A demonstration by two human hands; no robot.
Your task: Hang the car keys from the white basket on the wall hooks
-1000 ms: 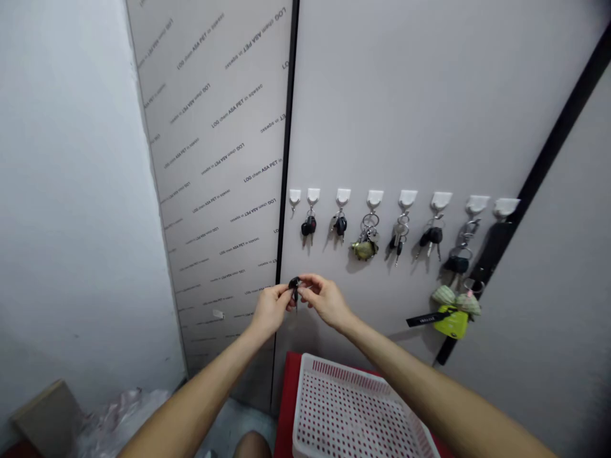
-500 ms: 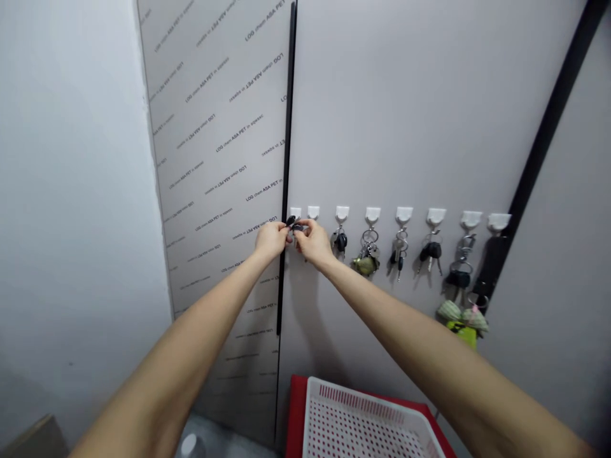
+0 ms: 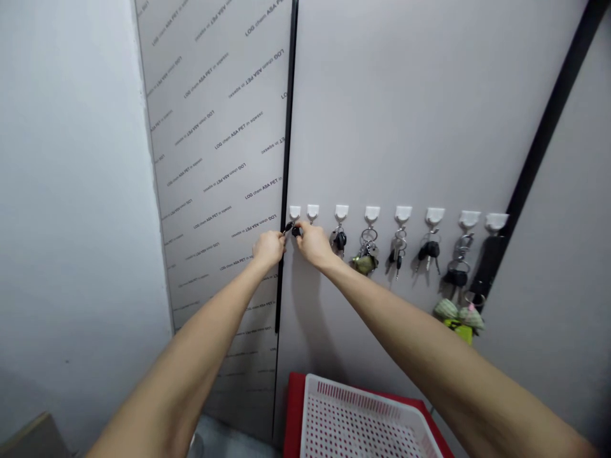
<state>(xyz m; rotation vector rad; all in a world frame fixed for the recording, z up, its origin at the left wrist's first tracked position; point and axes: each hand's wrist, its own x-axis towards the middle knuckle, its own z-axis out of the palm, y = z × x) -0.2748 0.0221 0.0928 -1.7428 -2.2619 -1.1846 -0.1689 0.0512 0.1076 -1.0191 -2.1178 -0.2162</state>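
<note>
At the leftmost white hook (image 3: 294, 212), both my hands are on a bunch of black-headed keys (image 3: 296, 231). My left hand (image 3: 268, 248) is closed, pinching one black-headed key (image 3: 289, 226) and holding it out to the left. My right hand (image 3: 312, 243) is closed at the bunch just under that hook, fingertips at its top; they partly hide the key ring, so I cannot tell if it hangs on the hook. Directly above my right hand is the second white hook (image 3: 313, 212).
More keys hang in a row to the right: black keys (image 3: 339, 240), keys with a green pouch (image 3: 365, 263), and several other bunches, one near green striped charms (image 3: 446, 309). Below, a white perforated basket (image 3: 365, 389) rests on something red (image 3: 294, 407). A black strip (image 3: 288, 121) runs down the panel.
My hands have drawn slightly apart; the left has moved a little left and down with its key. The black keys under the right fingertips show more clearly.
</note>
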